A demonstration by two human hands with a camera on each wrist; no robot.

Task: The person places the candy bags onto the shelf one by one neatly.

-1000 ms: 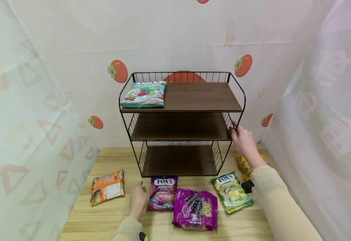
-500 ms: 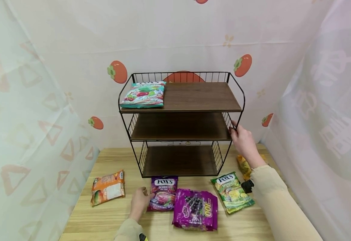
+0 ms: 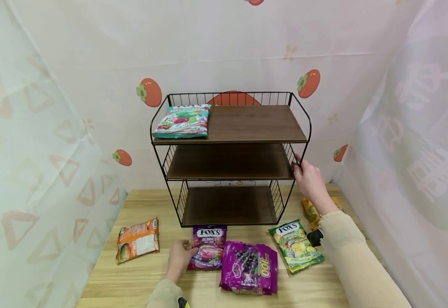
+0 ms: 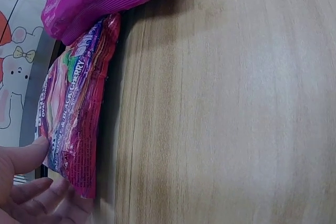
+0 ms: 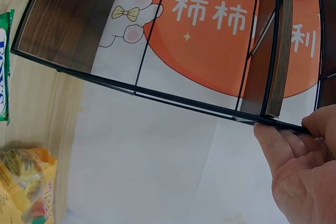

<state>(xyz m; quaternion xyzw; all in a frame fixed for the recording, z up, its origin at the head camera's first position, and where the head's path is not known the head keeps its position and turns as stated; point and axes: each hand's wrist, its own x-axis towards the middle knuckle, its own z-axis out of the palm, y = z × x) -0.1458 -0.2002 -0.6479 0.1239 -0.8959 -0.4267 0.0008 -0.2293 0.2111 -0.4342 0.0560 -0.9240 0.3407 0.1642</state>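
- Left hand (image 3: 178, 259) sits half-spread, thumb on the left edge of the Berries bag (image 3: 210, 248), flat on the table (image 3: 131, 284); the left wrist view crops it, so whether the fingers touch is unclear.
- Right hand (image 3: 310, 179) grips the rack (image 3: 254, 122) by its right side, some fingers hidden.
- Purple bag (image 3: 249, 268) right beside Berries: touching or overlapping, can't tell.
- Yellow bag (image 3: 310, 213), partly behind the right forearm (image 3: 327, 204).
- Green bag (image 3: 296, 248), just a sliver in the right wrist view.
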